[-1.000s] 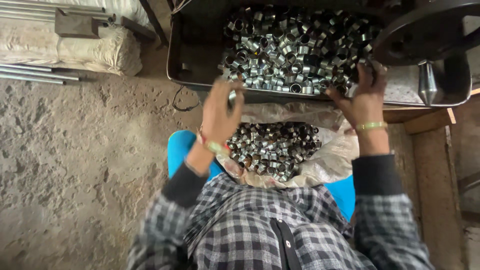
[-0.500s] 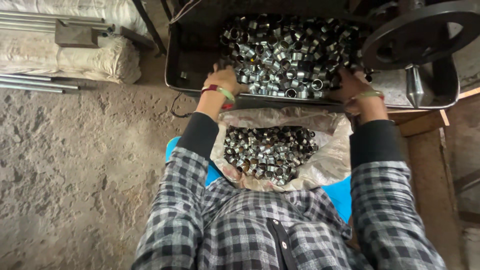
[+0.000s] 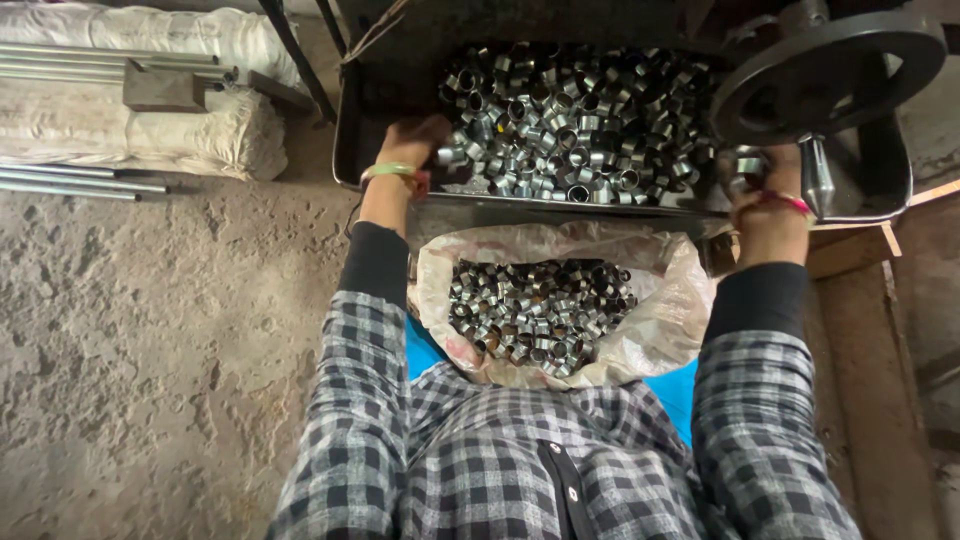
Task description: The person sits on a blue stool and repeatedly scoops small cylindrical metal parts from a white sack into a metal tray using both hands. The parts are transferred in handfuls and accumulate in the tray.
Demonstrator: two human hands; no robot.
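Your left hand (image 3: 412, 140) and right hand (image 3: 757, 180) reach into the dark metal tray (image 3: 350, 150) heaped with short shiny steel tube rings (image 3: 580, 120), which sits just above the open pale plastic sack of matching rings (image 3: 530, 310) at your lap, handy for moving pieces across. Your left fingers curl among the rings near the tray's edge; your right fingers seem closed round a few, though the black cast handwheel (image 3: 820, 75) partly hides them, so I cannot tell the grip.

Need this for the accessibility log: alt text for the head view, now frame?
Seen from above, a person in a checked shirt reaches both hands into a dark metal tray heaped with short metal rings: left hand at its left end, right hand at its right, under a black handwheel. An open sack of similar rings sits on their lap.
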